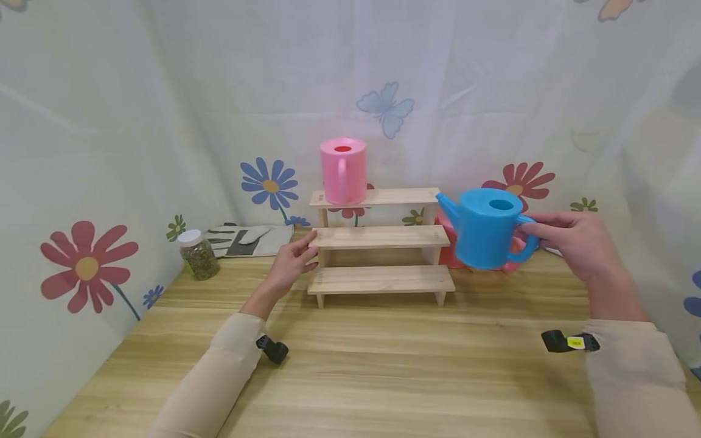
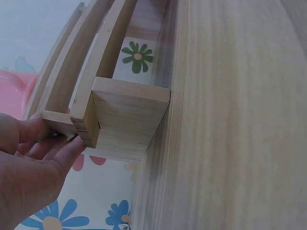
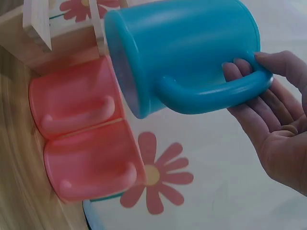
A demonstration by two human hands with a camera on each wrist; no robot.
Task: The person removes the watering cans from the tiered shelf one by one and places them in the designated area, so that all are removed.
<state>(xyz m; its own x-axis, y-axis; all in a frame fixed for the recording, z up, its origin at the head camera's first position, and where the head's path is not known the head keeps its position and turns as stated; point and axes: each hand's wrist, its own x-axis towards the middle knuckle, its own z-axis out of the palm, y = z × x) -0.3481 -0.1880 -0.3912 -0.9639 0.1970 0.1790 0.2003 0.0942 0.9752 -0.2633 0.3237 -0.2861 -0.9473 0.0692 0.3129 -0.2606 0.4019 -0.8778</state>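
A blue watering can [image 1: 487, 230] hangs in the air right of the three-tier wooden shelf [image 1: 383, 237], its spout pointing left. My right hand [image 1: 586, 252] grips its handle, thumb on top and fingers beneath, as the right wrist view shows with the blue can [image 3: 187, 48]. My left hand [image 1: 287, 267] holds the left end of the middle tier; in the left wrist view the thumb and fingers of my left hand [image 2: 36, 167] pinch the board end [image 2: 60, 122]. A pink watering can [image 1: 344, 173] stands upright on the top tier, handle facing me.
Two red-pink cans [image 3: 76, 98] stand side by side on the table, right of the shelf and partly behind the blue can in the head view. At the back left are a lidded jar [image 1: 198, 255] and grey-white gloves [image 1: 257, 240]. A flowered curtain [image 1: 274, 73] surrounds the table.
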